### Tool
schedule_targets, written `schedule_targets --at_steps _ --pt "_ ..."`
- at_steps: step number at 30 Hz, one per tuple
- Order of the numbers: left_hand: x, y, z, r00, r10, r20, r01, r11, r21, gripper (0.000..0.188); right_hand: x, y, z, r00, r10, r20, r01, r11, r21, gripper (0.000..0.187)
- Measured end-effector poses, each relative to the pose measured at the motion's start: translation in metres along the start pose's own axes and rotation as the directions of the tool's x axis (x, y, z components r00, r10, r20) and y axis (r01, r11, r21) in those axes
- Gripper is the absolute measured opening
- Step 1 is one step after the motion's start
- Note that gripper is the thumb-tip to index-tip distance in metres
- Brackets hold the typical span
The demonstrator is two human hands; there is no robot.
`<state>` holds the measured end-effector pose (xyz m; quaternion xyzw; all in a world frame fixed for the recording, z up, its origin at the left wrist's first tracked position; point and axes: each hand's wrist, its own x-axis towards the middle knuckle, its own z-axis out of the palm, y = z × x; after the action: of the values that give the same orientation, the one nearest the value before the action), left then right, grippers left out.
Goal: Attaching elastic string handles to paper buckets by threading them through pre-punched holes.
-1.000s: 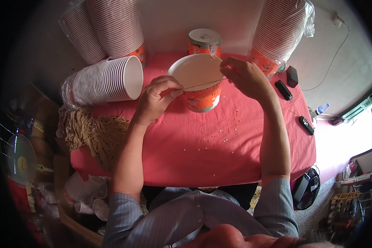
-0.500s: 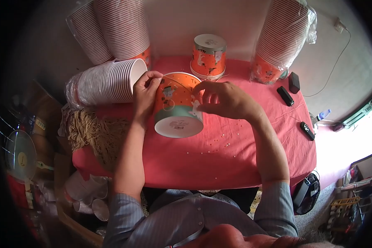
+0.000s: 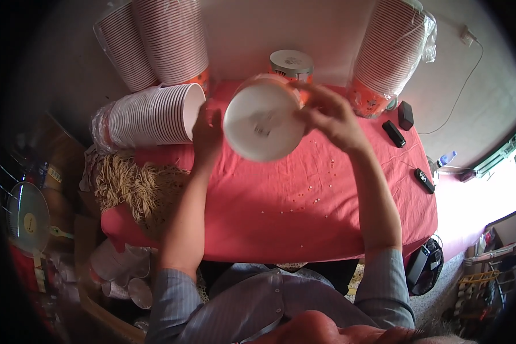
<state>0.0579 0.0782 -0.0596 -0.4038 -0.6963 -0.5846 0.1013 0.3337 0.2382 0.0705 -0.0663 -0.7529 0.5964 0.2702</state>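
Note:
An orange paper bucket point(image 3: 264, 123) is tipped up over the table so that its round white base faces me; its printed side is mostly hidden and blurred. My right hand point(image 3: 329, 117) grips it at the right, thumb near the base and fingers behind. Close by the bucket's left edge, my left hand point(image 3: 208, 129) is closed with curled fingers, and what it pinches is hidden. Behind stands another orange bucket point(image 3: 292, 59), upside down with its white base up and a green band, partly covered by the held one.
Nested white-rimmed buckets point(image 3: 155, 114) lie in plastic at the left; tall wrapped stacks point(image 3: 172, 43) and another stack point(image 3: 387, 57) stand behind. Beige cords point(image 3: 132, 186) hang over the left edge of the red tablecloth point(image 3: 258, 229). Small beads point(image 3: 317, 200) are scattered; black devices point(image 3: 394, 133) lie right.
The bucket has moved up and away and tilted, so its base now faces me instead of its printed side. My right hand has closed on its side; my left hand has dropped slightly.

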Motion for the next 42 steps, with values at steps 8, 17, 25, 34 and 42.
schedule_targets --at_steps 8,17,25,34,42 --pt "-0.015 0.038 0.016 0.915 0.296 0.275 -0.376 0.872 0.312 0.021 0.064 -0.013 -0.076 0.847 -0.028 -0.531 0.065 0.997 0.051 0.057" --pt "-0.016 0.035 0.012 0.906 0.327 0.27 -0.403 0.862 0.308 0.02 0.135 0.023 -0.102 0.819 0.217 -0.531 -0.118 0.969 0.215 0.057" --pt "-0.014 0.035 0.014 0.903 0.324 0.283 -0.407 0.858 0.315 0.019 0.16 0.055 -0.117 0.823 0.295 -0.485 -0.227 0.954 0.194 0.055" --pt "-0.019 0.037 0.012 0.909 0.334 0.248 -0.399 0.871 0.286 0.016 0.158 0.086 -0.104 0.781 0.36 -0.511 -0.284 0.933 0.223 0.053" --pt "-0.015 0.043 0.012 0.91 0.312 0.275 -0.388 0.874 0.294 0.016 0.155 0.092 -0.105 0.769 0.372 -0.519 -0.295 0.928 0.228 0.049"
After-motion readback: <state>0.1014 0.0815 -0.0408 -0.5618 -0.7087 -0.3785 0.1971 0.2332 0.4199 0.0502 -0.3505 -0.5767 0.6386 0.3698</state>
